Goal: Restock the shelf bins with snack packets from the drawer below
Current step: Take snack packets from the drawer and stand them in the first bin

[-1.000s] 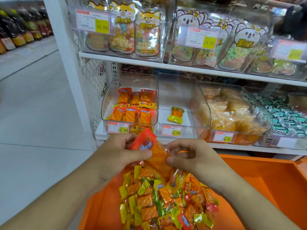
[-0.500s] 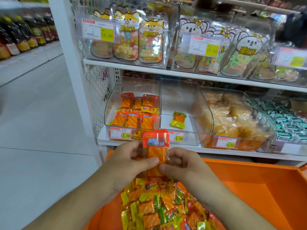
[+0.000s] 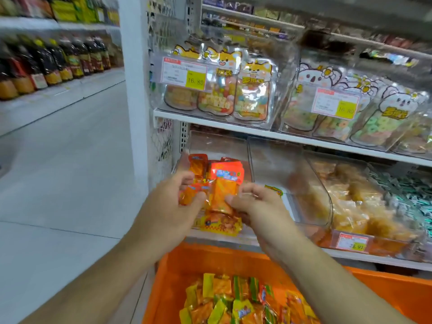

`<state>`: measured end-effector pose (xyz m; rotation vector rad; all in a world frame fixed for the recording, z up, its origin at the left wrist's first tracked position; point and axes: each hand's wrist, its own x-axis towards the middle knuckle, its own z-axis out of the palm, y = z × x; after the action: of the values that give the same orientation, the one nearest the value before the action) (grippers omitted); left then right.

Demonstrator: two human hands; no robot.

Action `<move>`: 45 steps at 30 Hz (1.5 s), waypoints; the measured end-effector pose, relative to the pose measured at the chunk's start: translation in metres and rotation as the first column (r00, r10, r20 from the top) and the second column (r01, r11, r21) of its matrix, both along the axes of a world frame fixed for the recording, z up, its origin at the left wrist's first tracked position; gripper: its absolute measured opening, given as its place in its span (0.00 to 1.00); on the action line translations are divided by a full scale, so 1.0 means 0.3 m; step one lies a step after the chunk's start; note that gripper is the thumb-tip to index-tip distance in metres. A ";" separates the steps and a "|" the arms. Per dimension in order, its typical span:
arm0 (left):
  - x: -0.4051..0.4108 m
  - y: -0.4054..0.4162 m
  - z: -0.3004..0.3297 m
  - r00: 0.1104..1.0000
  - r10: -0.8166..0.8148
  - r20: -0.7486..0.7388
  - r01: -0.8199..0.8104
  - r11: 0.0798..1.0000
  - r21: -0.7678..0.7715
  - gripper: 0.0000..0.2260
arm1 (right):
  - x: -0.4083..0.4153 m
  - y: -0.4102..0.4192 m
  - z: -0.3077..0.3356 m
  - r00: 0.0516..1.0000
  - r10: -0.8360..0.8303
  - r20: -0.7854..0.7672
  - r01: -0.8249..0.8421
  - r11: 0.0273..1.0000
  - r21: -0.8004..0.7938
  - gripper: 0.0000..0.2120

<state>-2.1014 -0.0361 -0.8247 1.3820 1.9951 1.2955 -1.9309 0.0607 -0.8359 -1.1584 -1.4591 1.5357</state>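
Note:
Both hands hold a stack of orange snack packets (image 3: 223, 190) upright in front of the leftmost clear shelf bin (image 3: 217, 146). My left hand (image 3: 177, 197) grips the stack's left side, my right hand (image 3: 254, 204) pinches its right edge. Orange packets (image 3: 197, 163) lie inside that bin behind the stack. The middle clear bin (image 3: 275, 164) holds a single yellow-green packet (image 3: 274, 190), partly hidden by my right hand. Below, the orange drawer (image 3: 233, 260) holds a heap of several yellow, green and orange packets (image 3: 238, 300).
A clear bin of golden biscuit packets (image 3: 355, 206) and a bin of green-white packets (image 3: 406, 190) stand to the right. Candy bags (image 3: 222, 94) fill the shelf above. A white upright post (image 3: 134, 90) borders the shelf on the left, with aisle floor (image 3: 58, 183) beyond.
Both hands have lifted the orange packets up out of the drawer to the mouth of the leftmost bin. The view has tilted upward and shifted left.

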 end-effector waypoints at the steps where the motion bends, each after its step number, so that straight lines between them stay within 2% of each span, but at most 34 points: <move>1: -0.033 0.016 -0.011 0.992 0.030 -0.120 -0.028 0.999 0.015 0.20 | -0.047 0.047 0.005 0.999 -0.033 0.018 0.033 0.999 0.000 0.17; 3: -0.089 0.048 -0.049 0.977 0.029 -0.214 -0.026 1.000 0.015 0.22 | -0.147 0.154 -0.002 0.994 -0.067 0.086 0.064 0.997 0.034 0.15; 7: -0.145 0.090 -0.134 0.973 -0.043 -0.225 0.038 0.999 -0.027 0.23 | -0.325 0.336 -0.040 0.978 -0.123 0.169 0.115 0.992 0.055 0.11; 11: -0.177 0.115 -0.171 0.974 0.041 -0.224 -0.046 0.999 -0.014 0.23 | -0.458 0.479 -0.110 0.913 -0.166 0.374 0.133 0.985 0.111 0.06; 17: -0.181 0.129 -0.188 0.967 0.062 -0.248 -0.066 0.998 -0.011 0.27 | -0.551 0.577 -0.178 0.722 -0.206 0.661 -0.022 0.947 0.319 0.09; 21: -0.189 0.153 -0.216 0.962 0.047 -0.269 -0.066 0.996 -0.061 0.30 | -0.569 0.579 -0.196 0.563 -0.293 0.773 -0.141 0.887 0.439 0.11; 23: -0.188 0.156 -0.220 0.959 0.043 -0.282 -0.059 0.997 -0.051 0.30 | -0.573 0.578 -0.202 0.516 -0.317 0.796 -0.178 0.869 0.461 0.13; 26: -0.196 0.148 -0.221 0.959 0.064 -0.278 -0.073 0.997 -0.020 0.26 | -0.571 0.573 -0.209 0.528 -0.311 0.790 -0.171 0.872 0.458 0.11; 29: -0.191 0.143 -0.225 0.955 0.028 -0.294 -0.045 0.998 -0.050 0.29 | -0.571 0.569 -0.210 0.537 -0.282 0.795 -0.173 0.886 0.431 0.07; 38: -0.178 0.126 -0.175 0.962 0.000 -0.275 -0.025 0.996 -0.087 0.28 | -0.571 0.571 -0.174 0.520 -0.184 0.834 -0.192 0.926 0.324 0.05; 45: -0.178 0.122 -0.162 0.960 0.012 -0.281 -0.045 0.993 -0.109 0.28 | -0.574 0.578 -0.208 0.519 -0.279 0.808 -0.188 0.885 0.426 0.09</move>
<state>-2.1548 0.0004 -0.8731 1.5575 2.2416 1.0245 -2.1031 0.2340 -0.8982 -1.7216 -2.2395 0.3879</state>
